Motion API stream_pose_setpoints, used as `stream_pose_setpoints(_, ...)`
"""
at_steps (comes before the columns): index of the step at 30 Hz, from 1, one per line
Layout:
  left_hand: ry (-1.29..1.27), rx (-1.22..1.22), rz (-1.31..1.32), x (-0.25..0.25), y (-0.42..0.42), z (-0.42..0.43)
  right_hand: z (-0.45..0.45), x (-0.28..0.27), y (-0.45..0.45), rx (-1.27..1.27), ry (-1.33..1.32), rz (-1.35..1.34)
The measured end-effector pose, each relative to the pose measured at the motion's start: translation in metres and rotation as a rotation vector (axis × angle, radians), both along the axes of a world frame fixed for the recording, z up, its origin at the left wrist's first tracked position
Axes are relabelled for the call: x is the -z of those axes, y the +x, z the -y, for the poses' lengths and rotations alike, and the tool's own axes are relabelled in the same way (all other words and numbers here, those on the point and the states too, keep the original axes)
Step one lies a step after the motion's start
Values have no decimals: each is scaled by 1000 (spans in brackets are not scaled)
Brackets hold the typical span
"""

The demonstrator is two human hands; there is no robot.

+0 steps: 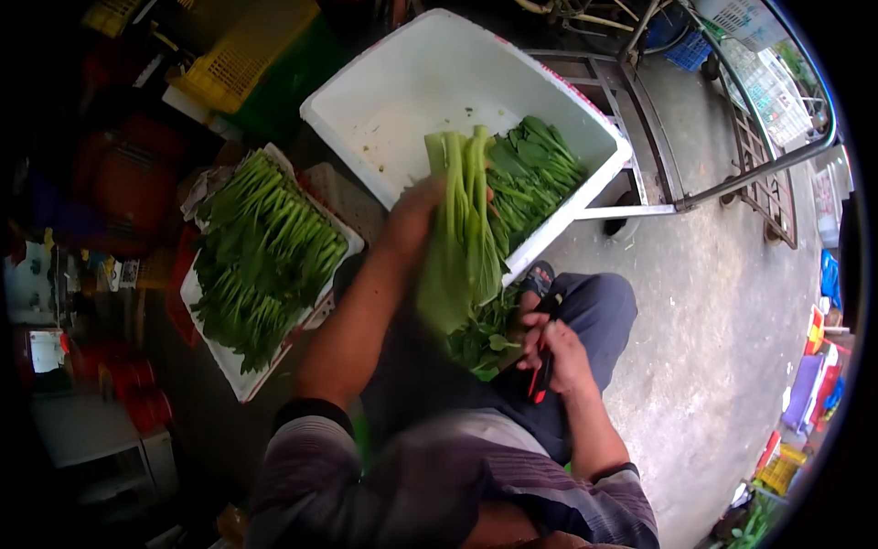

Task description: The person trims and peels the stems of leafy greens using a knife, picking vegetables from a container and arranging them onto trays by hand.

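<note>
My left hand (416, 220) is closed around a bunch of leafy green stalks (471, 197). The pale cut stems point up and the leaves hang down, blurred, at the near edge of a white foam box (393, 87). Over my knee, my right hand (565, 352) is wrapped round a slim black-and-red handled tool (541, 371), perhaps a knife; its blade is not clear. More bundled greens (535, 169) lie in the right part of the foam box. Loose leafy greens (480, 343) are heaped between my legs, below the bunch.
To the left, a white foam tray (206, 306) is piled with greens (274, 247), stems facing right. A metal cart (672, 183) stands behind the box on the right. Yellow crates (224, 78) are at the upper left, with concrete floor (686, 339) on the right.
</note>
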State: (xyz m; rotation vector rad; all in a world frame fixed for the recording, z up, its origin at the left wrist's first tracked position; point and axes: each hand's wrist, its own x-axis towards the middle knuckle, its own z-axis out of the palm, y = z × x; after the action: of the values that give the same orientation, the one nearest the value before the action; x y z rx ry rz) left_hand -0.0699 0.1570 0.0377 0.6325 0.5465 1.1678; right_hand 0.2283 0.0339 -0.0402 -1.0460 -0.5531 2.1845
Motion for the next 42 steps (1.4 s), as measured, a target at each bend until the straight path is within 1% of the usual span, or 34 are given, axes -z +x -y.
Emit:
stream_pose_setpoints(1,-31,2,27,5,4,15,-2,-12,1,36,35,18)
stream_pose_setpoints(3,-100,15,90,18,14,43,-4,-17,7,47,215,114)
stream_pose_setpoints(5,-123,-1,121,27,23,68,-5,-33,6,72,340,314)
stream_pose_setpoints(7,-186,-36,125,32,32,88,-11,-47,3,46,448,326)
stream_pose_setpoints(8,-180,-37,128,29,36,94,-14,-64,-4,22,445,388)
stream_pose_setpoints(11,-264,59,269,31,42,110,-26,-86,-24,-75,566,508)
stream_pose_setpoints(12,-223,42,250,33,44,113,-29,-80,-31,-63,689,512)
stream_pose_setpoints(14,-147,12,212,40,47,116,-37,-89,-44,-121,832,591)
stream_pose_setpoints(15,-161,-22,168,45,48,119,-42,-91,-48,-149,900,631)
stream_pose_setpoints(17,-191,-85,79,59,47,125,-55,-82,-56,-189,1004,816)
stream_pose_setpoints(19,-179,-18,151,70,43,128,-63,-88,-64,-272,1077,1016)
stream_pose_setpoints(20,-168,13,186,73,43,128,-64,-89,-67,-245,1092,1045)
stream_pose_setpoints(22,-138,16,131,64,46,128,-65,-89,-73,-194,1125,1102)
stream_pose_setpoints(26,-108,16,67,69,47,129,-65,-82,-72,-189,1069,1096)
stream_pose_setpoints(29,-148,80,225,57,47,124,-66,-79,-71,-199,1004,1081)
stream_pose_setpoints(32,-150,82,210,61,47,123,-63,-79,-70,-179,988,1073)
stream_pose_setpoints(34,-164,67,203,61,49,123,-63,-78,-69,-162,986,1057)
stream_pose_setpoints(37,-171,19,169,64,51,126,-60,-79,-68,-210,959,1045)
stream_pose_setpoints(40,-228,-3,155,79,47,129,-59,-65,-65,-218,1003,1009)
stream_pose_setpoints(42,-249,-13,122,81,47,130,-57,-59,-64,-181,907,967)
